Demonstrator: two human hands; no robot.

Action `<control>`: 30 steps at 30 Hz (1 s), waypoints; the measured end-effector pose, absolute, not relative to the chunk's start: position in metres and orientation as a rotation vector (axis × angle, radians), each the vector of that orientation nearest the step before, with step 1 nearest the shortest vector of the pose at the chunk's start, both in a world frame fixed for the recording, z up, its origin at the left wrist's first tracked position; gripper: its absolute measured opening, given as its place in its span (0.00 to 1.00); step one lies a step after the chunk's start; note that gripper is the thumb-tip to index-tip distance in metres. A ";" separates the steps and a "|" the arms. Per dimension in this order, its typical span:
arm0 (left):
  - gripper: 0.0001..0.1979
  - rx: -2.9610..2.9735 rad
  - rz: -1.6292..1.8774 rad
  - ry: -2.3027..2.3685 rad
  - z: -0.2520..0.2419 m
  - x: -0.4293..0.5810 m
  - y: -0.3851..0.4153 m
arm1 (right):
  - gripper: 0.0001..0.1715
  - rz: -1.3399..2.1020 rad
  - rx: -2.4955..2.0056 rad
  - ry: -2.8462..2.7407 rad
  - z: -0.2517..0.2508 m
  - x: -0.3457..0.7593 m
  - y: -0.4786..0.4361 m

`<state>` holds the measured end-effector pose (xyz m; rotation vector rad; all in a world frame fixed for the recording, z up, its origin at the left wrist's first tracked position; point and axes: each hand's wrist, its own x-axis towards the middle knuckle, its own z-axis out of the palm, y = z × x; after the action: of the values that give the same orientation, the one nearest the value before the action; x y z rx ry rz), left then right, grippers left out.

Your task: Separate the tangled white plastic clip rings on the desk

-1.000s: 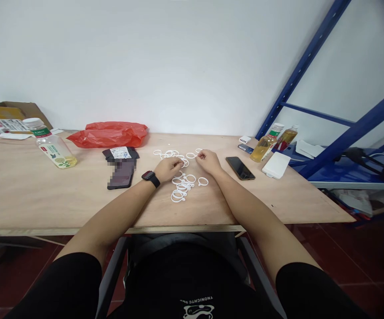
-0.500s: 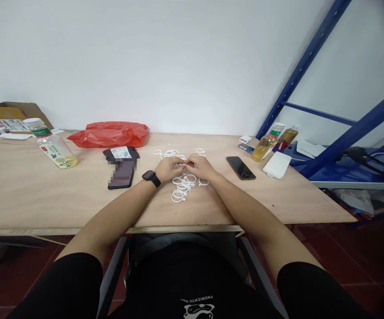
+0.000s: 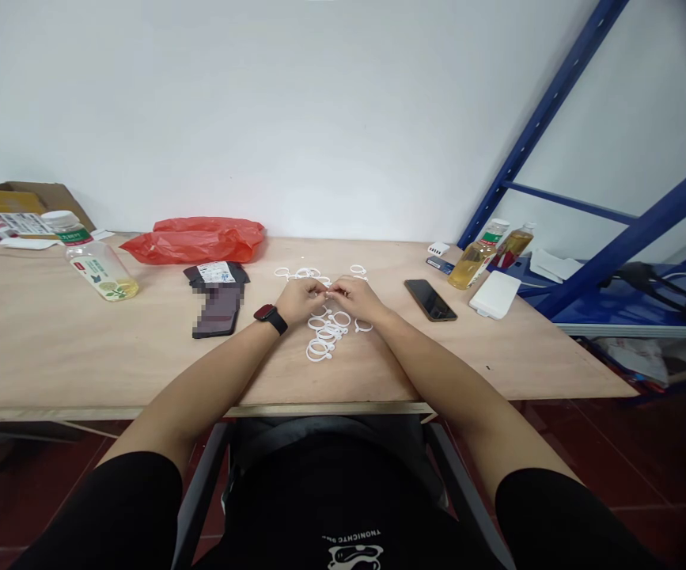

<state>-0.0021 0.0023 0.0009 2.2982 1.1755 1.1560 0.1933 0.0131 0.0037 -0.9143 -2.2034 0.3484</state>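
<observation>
My left hand (image 3: 300,300) and my right hand (image 3: 358,298) meet over the middle of the wooden table (image 3: 51,340), fingertips pinched together on small white plastic rings (image 3: 326,294). A chain of linked white rings (image 3: 322,339) lies on the table just below my hands. More loose white rings (image 3: 302,274) are scattered just beyond them. I wear a black watch (image 3: 270,317) on my left wrist.
A dark phone (image 3: 217,309) and a black packet lie left of my hands, a red plastic bag (image 3: 197,238) behind. A bottle (image 3: 96,267) and cardboard box (image 3: 19,204) are far left. Right: a black phone (image 3: 430,300), white case (image 3: 494,294), two bottles (image 3: 476,260), blue shelving (image 3: 615,237).
One second ago my right hand was apart from the left, further right near the loose rings. It moved left and now meets my left hand; since half a second ago almost nothing has shifted.
</observation>
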 end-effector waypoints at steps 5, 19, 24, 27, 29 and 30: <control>0.07 2.380 1.059 1.181 0.000 -0.003 0.003 | 0.11 0.268 -1.075 -2.012 -0.001 0.217 0.034; 0.10 2.484 0.687 0.956 -0.001 -0.002 -0.001 | 0.20 0.109 -1.730 -2.162 -0.022 0.263 0.061; 0.10 2.473 0.713 0.986 0.002 -0.001 -0.004 | 0.14 0.114 -1.673 -2.172 -0.020 0.260 0.059; 0.10 2.502 0.821 1.033 0.001 -0.001 -0.002 | 0.13 0.126 -1.573 -2.132 -0.018 0.256 0.057; 0.10 2.515 0.974 1.048 0.000 -0.002 0.001 | 0.11 0.141 -1.455 -2.096 -0.015 0.251 0.054; 0.11 2.514 1.070 1.054 -0.001 -0.003 0.003 | 0.11 0.149 -1.379 -2.088 -0.013 0.247 0.051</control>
<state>-0.0027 0.0030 -0.0009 2.5139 1.0538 1.0698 0.2473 0.0509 -0.0125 -1.3788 -2.0876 0.1486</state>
